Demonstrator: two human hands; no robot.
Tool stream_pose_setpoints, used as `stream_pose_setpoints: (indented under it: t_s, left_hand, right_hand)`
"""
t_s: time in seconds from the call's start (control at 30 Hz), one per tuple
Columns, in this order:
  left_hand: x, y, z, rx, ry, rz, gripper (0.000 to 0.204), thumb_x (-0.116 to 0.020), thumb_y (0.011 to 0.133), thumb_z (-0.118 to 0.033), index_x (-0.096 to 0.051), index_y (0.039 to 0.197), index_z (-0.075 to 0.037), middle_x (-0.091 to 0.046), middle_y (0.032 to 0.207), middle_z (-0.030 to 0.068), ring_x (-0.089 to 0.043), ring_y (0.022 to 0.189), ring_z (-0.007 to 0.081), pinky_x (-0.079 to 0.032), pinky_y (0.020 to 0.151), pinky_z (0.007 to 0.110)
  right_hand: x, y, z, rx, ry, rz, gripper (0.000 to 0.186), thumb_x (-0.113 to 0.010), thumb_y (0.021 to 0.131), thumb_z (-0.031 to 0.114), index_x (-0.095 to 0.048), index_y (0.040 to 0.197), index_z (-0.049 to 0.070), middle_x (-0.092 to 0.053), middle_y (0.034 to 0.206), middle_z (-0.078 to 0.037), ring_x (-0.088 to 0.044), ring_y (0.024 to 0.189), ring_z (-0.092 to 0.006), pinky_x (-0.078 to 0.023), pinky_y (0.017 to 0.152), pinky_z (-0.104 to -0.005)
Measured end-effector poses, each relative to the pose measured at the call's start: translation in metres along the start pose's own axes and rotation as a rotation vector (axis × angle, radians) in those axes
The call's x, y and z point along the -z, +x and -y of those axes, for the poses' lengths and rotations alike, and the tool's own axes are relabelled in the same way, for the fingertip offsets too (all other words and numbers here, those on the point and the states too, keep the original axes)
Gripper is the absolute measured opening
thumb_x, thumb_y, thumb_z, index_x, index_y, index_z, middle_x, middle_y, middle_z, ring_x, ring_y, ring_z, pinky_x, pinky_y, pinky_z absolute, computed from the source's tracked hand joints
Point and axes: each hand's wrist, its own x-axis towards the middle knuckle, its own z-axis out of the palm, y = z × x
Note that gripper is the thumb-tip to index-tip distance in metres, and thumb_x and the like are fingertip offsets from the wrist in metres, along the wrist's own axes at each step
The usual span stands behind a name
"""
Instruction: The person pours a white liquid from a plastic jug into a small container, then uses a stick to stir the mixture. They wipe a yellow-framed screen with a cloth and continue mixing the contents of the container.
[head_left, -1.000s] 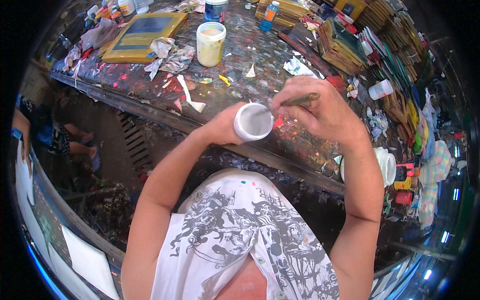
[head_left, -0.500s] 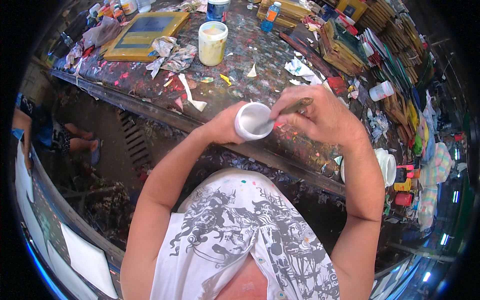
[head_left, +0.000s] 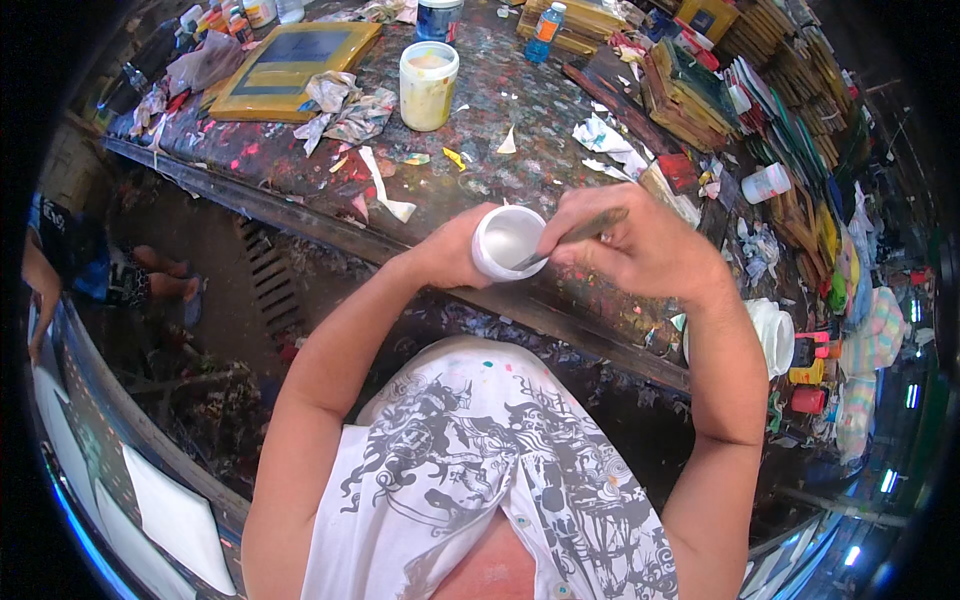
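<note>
A white plastic jar point(head_left: 494, 268) is tilted toward me over the table's near edge, with whitish stuff inside. My left hand point(head_left: 448, 248) is closed around the jar's left side. Between the fingers of my right hand point(head_left: 632, 238) is a spatula with a dark, worn handle point(head_left: 600, 224). Its blade reaches over the right rim into the jar's mouth; the blade's end is hard to make out. Beyond the jar, a larger tub with yellowish stains point(head_left: 428, 100) stands on the table.
The paint-stained table point(head_left: 480, 150) carries crumpled paper point(head_left: 358, 112), scraps and a framed screen point(head_left: 295, 72). A blue-liquid bottle point(head_left: 543, 34) stands at the back. Stacked wooden frames point(head_left: 685, 95) and a white container point(head_left: 768, 335) sit to the right. Another person point(head_left: 95, 260) is at far left.
The spatula's blade has shifted down to the jar's near right rim, its handle turning with it. My right hand has moved slightly lower. The left hand keeps its hold on the jar.
</note>
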Motion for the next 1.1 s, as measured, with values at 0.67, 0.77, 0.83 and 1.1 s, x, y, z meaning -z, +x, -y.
stream_pose_setpoints:
  t_s: [0.67,0.77,0.83,1.1]
  left_hand:
    - [0.008,-0.001,-0.001,-0.178,0.339,-0.219,0.098,-0.106,0.067,-0.017,-0.06,0.153,-0.009,-0.066,0.15,0.0126,-0.063,0.142,0.0315,-0.049,0.124,0.046]
    - [0.033,-0.001,-0.003,-0.319,0.406,-0.479,0.098,-0.108,0.07,-0.022,-0.059,0.154,-0.008,-0.064,0.151,0.0154,-0.061,0.143,0.0379,-0.046,0.126,0.049]
    - [0.053,-0.008,-0.014,-0.329,0.536,-0.561,0.098,-0.108,0.071,-0.022,-0.058,0.154,-0.007,-0.065,0.151,0.0167,-0.061,0.144,0.0392,-0.046,0.126,0.051]
    - [0.081,-0.047,-0.029,-0.297,0.638,-0.625,0.098,-0.108,0.07,-0.023,-0.059,0.152,-0.006,-0.067,0.15,0.0178,-0.061,0.144,0.0383,-0.046,0.124,0.05]
  right_hand:
    - [-0.002,-0.001,0.006,0.201,-0.382,-0.196,0.019,-0.081,0.095,0.0,-0.085,0.112,0.008,-0.08,0.102,-0.013,-0.078,0.1,-0.0313,-0.062,0.086,-0.0413]
    - [-0.026,0.006,0.008,0.381,-0.279,-0.289,0.027,-0.082,0.089,-0.004,-0.085,0.113,0.009,-0.08,0.101,-0.012,-0.08,0.096,-0.0332,-0.063,0.083,-0.0425]
    - [-0.026,0.007,0.009,0.413,-0.166,-0.233,0.033,-0.083,0.085,-0.006,-0.086,0.114,0.01,-0.08,0.104,-0.013,-0.08,0.093,-0.0344,-0.063,0.082,-0.0435]
    - [-0.044,0.03,0.013,0.554,-0.15,-0.233,0.032,-0.087,0.084,-0.003,-0.086,0.114,0.009,-0.081,0.106,-0.012,-0.081,0.093,-0.0325,-0.064,0.079,-0.042]
